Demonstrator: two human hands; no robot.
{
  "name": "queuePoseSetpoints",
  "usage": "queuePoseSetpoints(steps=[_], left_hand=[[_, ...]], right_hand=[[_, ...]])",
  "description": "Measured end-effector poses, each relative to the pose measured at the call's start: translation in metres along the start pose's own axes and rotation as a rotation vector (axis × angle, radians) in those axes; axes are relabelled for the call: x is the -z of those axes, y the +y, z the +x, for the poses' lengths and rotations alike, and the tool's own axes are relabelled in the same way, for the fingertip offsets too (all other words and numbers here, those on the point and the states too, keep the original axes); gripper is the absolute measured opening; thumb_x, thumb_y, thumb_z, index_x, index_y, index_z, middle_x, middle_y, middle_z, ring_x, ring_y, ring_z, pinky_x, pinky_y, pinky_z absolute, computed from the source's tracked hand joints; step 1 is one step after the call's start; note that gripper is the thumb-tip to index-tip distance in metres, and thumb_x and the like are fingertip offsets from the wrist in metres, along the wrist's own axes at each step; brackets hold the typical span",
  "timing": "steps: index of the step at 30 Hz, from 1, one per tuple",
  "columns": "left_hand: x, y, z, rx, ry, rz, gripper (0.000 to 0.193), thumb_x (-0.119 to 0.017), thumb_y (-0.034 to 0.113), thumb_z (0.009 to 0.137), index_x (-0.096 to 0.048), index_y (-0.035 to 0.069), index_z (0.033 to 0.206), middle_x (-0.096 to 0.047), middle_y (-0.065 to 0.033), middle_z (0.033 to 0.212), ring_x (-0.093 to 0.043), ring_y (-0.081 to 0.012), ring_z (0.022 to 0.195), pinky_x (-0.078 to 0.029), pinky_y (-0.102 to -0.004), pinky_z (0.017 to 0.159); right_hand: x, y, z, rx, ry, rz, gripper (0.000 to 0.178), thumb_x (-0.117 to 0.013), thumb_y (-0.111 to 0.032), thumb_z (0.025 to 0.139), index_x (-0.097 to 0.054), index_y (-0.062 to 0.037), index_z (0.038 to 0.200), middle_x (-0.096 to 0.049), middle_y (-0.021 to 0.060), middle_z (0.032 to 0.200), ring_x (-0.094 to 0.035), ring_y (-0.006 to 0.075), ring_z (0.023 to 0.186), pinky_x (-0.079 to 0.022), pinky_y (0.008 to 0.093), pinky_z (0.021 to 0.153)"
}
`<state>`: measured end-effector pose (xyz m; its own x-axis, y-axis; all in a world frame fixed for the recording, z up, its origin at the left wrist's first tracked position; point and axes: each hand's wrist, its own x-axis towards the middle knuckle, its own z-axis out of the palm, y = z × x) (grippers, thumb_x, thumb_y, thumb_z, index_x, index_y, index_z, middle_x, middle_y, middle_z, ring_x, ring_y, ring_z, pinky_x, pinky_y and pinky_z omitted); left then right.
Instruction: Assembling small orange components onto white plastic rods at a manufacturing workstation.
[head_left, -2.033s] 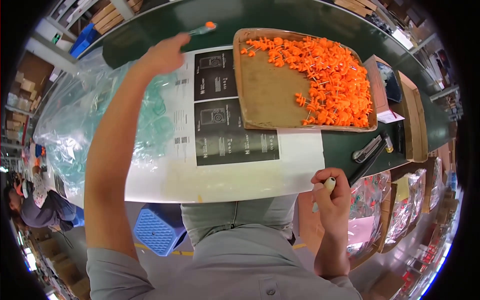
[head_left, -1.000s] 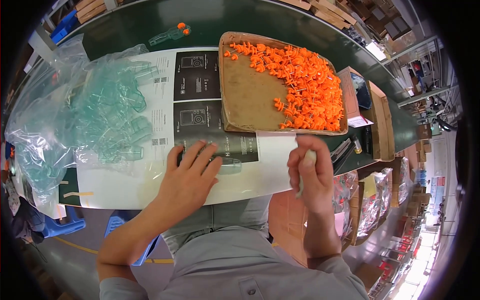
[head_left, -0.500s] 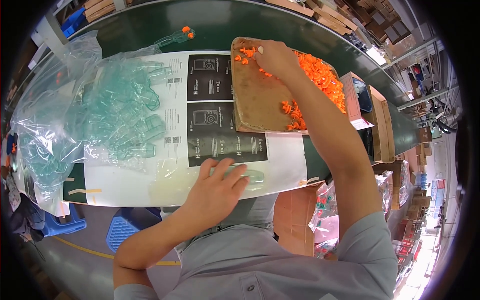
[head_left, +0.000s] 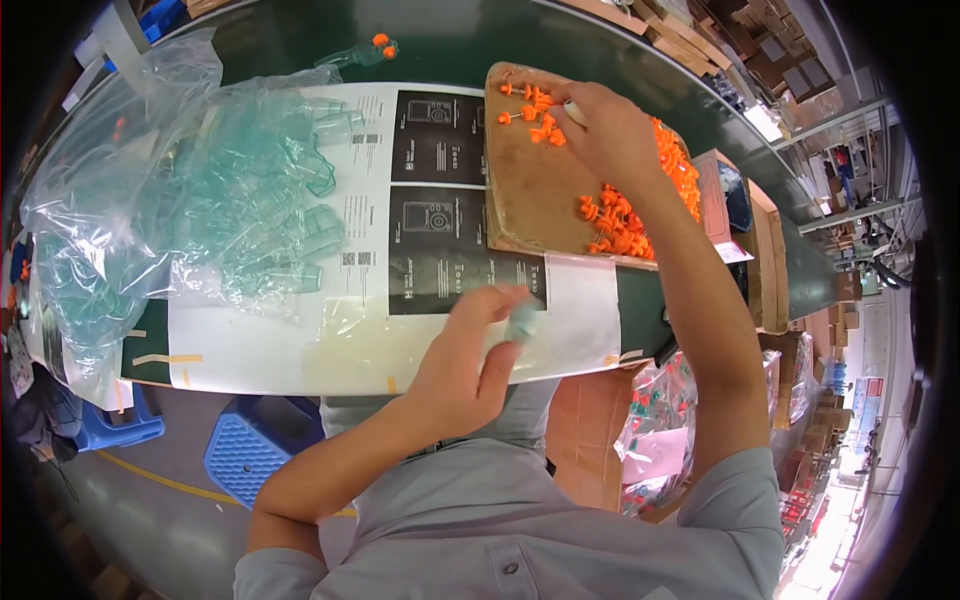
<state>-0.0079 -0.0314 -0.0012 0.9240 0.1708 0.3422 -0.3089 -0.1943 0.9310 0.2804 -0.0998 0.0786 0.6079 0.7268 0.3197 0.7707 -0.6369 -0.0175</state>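
Note:
My left hand [head_left: 465, 365] is raised over the table's front edge, its fingers and thumb closed around a clear green plastic piece [head_left: 522, 322]. That piece is blurred by motion. My right hand [head_left: 615, 130] reaches into the far left part of a shallow brown tray [head_left: 540, 205], fingers bent down and pinched. A pale cover [head_left: 574, 112] shows on one of its digits. Small orange plastic parts [head_left: 540, 130] with thin stems lie beside its fingertips; what they pinch is hidden. More orange parts [head_left: 620, 225] are heaped along the tray's right side.
At the left, a clear plastic bag [head_left: 95, 210] spills several clear green pieces [head_left: 260, 180] onto printed white sheets [head_left: 270, 350]. Beyond them lies a green piece with orange parts [head_left: 365, 52]. Cardboard boxes [head_left: 765, 250] stand right of the tray. A blue stool [head_left: 250, 455] is below.
My left hand has lifted the clear green piece off the sheet. My right hand remains at the tray's far part, where the orange parts beside its fingers have shifted. The whole view has turned slightly.

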Motion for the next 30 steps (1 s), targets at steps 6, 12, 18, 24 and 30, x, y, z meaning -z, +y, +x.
queuePoseSetpoints(steps=[6,12,18,24,30], left_hand=[[0.015,-0.029,-0.016,0.025,0.307,0.129,0.057,-0.067,-0.003,0.082,-0.047,-0.003,0.135,-0.052,-0.022,0.137,-0.049,-0.039,0.13,-0.04,-0.0456,0.11],[0.039,-0.001,0.009,-0.202,0.199,0.212,0.059,-0.073,0.0,0.079,-0.052,0.0,0.134,-0.06,-0.017,0.135,-0.057,-0.0342,0.126,-0.046,-0.04,0.105],[0.043,-0.007,0.014,-0.354,-0.073,0.217,0.069,-0.072,-0.007,0.08,-0.041,-0.001,0.141,-0.056,-0.0229,0.135,-0.061,-0.0329,0.121,-0.049,-0.0424,0.104],[0.034,-0.013,0.005,-0.331,-0.035,0.202,0.073,-0.072,-0.007,0.08,-0.035,-0.001,0.143,-0.057,-0.0247,0.132,-0.063,-0.0336,0.12,-0.05,-0.0432,0.105],[0.019,-0.013,0.003,-0.278,-0.034,0.072,0.073,-0.072,-0.007,0.081,-0.033,0.0,0.143,-0.057,-0.0255,0.131,-0.062,-0.0346,0.122,-0.05,-0.0437,0.105]], right_hand=[[0.024,-0.021,-0.07,0.219,0.158,0.263,0.017,-0.07,-0.023,0.09,-0.07,-0.0112,0.103,-0.071,0.0069,0.096,-0.069,0.0287,0.087,-0.055,0.0396,0.071],[0.036,-0.06,-0.126,0.282,0.079,0.473,0.014,-0.076,-0.006,0.085,-0.069,-0.0027,0.097,-0.069,0.0076,0.089,-0.067,0.0228,0.079,-0.052,0.0311,0.07],[0.027,-0.071,-0.153,0.263,0.091,0.63,0.019,-0.078,-0.003,0.082,-0.069,-0.0022,0.098,-0.069,0.0082,0.088,-0.066,0.0223,0.078,-0.052,0.0302,0.069],[0.026,-0.067,-0.164,-0.208,0.225,1.449,0.015,-0.059,-0.014,0.097,-0.061,-0.0079,0.083,-0.06,0.0016,0.074,-0.056,0.0173,0.061,-0.045,0.0313,0.056],[0.04,-0.071,-0.163,-0.161,0.327,2.201,0.035,-0.039,-0.029,0.103,-0.056,-0.0148,0.076,-0.051,-0.0032,0.068,-0.047,0.0137,0.053,-0.04,0.0309,0.048]])
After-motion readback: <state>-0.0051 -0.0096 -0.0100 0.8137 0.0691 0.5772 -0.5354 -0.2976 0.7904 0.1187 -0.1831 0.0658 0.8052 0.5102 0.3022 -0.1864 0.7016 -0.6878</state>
